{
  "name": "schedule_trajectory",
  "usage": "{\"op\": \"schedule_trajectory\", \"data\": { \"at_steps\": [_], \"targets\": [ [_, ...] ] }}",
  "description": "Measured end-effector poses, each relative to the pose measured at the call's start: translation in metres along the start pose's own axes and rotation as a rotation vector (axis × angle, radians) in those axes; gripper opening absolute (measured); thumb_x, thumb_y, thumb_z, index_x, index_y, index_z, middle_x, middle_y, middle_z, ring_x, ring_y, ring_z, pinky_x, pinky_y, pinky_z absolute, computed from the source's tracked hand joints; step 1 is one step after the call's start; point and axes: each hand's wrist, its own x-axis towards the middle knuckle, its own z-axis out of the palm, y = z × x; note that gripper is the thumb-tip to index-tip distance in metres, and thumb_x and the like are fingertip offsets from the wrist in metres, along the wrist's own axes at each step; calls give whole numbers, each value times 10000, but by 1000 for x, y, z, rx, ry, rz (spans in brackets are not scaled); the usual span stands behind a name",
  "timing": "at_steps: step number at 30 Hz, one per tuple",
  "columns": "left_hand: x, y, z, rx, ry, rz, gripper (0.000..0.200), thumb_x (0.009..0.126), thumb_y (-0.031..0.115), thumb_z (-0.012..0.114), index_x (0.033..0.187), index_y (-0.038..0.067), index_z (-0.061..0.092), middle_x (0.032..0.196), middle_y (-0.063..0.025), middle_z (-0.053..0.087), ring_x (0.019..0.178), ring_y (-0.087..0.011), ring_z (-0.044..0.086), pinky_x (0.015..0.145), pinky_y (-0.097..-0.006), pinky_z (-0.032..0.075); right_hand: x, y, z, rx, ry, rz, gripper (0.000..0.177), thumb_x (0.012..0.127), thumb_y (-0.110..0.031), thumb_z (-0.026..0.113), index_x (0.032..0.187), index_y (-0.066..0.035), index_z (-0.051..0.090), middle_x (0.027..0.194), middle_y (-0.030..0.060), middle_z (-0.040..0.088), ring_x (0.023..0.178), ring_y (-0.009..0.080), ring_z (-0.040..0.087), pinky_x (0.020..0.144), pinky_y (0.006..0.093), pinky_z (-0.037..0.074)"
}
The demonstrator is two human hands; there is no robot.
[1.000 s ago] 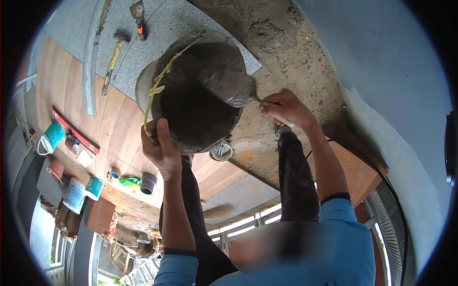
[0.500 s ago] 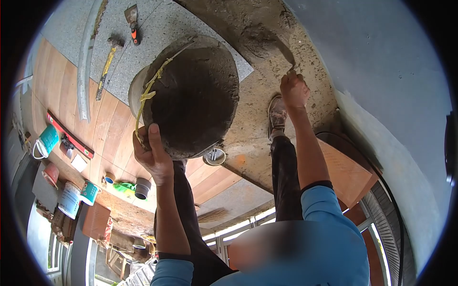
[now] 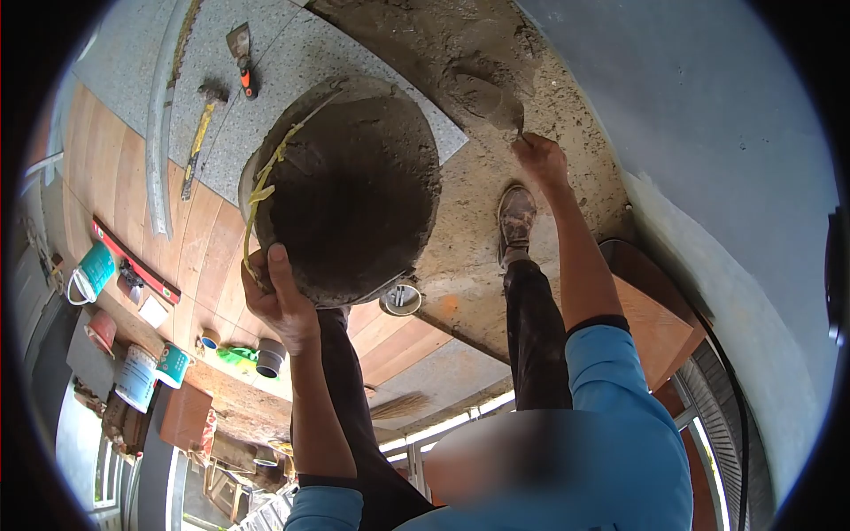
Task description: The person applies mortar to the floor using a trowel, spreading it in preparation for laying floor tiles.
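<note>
My left hand [image 3: 282, 296] is closed on the near-left rim of a round black bucket [image 3: 354, 195], its mouth tilted toward me and its inside coated with wet mortar. A yellow cord [image 3: 264, 188] runs along the bucket's left edge. Out to the right, my right hand [image 3: 542, 162] grips the handle end of a trowel [image 3: 496, 104]. Its blade lies flat against the wet mortar [image 3: 452, 53] spread on the floor by the wall. Most of the handle is hidden inside my fist.
On the grey tile at left lie a hammer [image 3: 202, 133] and a scraper [image 3: 242, 57], beside a long metal strip [image 3: 159, 133]. Farther left are a red level [image 3: 133, 257] and several pails. A small tin [image 3: 401, 299] stands below the bucket. The grey wall [image 3: 691, 106] bounds the right.
My right hand has moved slightly left and down, and the trowel blade has turned from edge-on to flat on the mortar. The bucket stays held, shifted slightly left.
</note>
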Motion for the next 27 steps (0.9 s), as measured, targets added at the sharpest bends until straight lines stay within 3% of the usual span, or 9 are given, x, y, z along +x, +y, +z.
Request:
{"op": "schedule_trajectory", "data": {
  "at_steps": [4, 7, 10, 13, 19, 22, 27],
  "targets": [
    [-1, -1, 3, -3, -17, -7, 257, 981, 251, 644, 930, 4, 596, 761, 22, 522, 681, -62, 436, 610, -220, 347, 32, 19, -10, 45, 21, 166, 397, 843, -435, 570, 1071, -151, 728, 1037, 164, 710, 1038, 351, 652, 956, 454, 487],
    [-1, 1, 5, -4, -28, -31, 243, 981, 237, 642, 954, -2, 610, 782, 15, 549, 707, -62, 472, 633, -211, 375, 59, 40, -11, 11, 63, 146, 423, 860, -466, 568, 1141, -187, 719, 1077, 121, 716, 1081, 327, 643, 998, 438, 474],
    [-1, 1, 8, 24, -7, -19, 257, 977, 255, 649, 945, 3, 608, 769, 18, 545, 698, -60, 472, 626, -209, 374, 77, 44, -20, 75, 50, 162, 404, 868, -468, 579, 1073, -154, 728, 1045, 124, 713, 1035, 324, 648, 965, 454, 476],
    [-1, 4, 11, 19, 3, -20, 277, 986, 278, 635, 900, 18, 595, 760, 11, 526, 674, -76, 429, 611, -227, 349, 83, 42, -23, 200, 35, 215, 374, 875, -449, 587, 960, -111, 725, 943, 118, 710, 942, 318, 650, 910, 472, 480],
    [0, 8, 15, 30, 0, -6, 284, 983, 283, 640, 900, 16, 596, 758, 9, 537, 677, -74, 449, 612, -222, 358, 79, 30, -14, 395, 79, 215, 359, 929, -347, 595, 743, -49, 665, 748, 134, 660, 616, 242, 632, 658, 434, 527],
    [1, 6, 13, 40, -5, 3, 288, 981, 288, 644, 898, 16, 596, 743, 13, 536, 666, -66, 450, 600, -216, 353, 93, 26, -18, 564, 66, 299, 330, 944, -298, 608, 747, -35, 637, 713, 118, 641, 535, 204, 601, 556, 396, 525],
    [1, 9, 12, 46, 10, -20, 289, 980, 292, 646, 900, 18, 600, 727, 24, 525, 650, -57, 436, 581, -214, 340, 93, 26, -30, 756, 51, 467, 241, 914, -243, 662, 803, -30, 646, 657, 90, 617, 537, 190, 593, 495, 355, 509]
  ]
}}
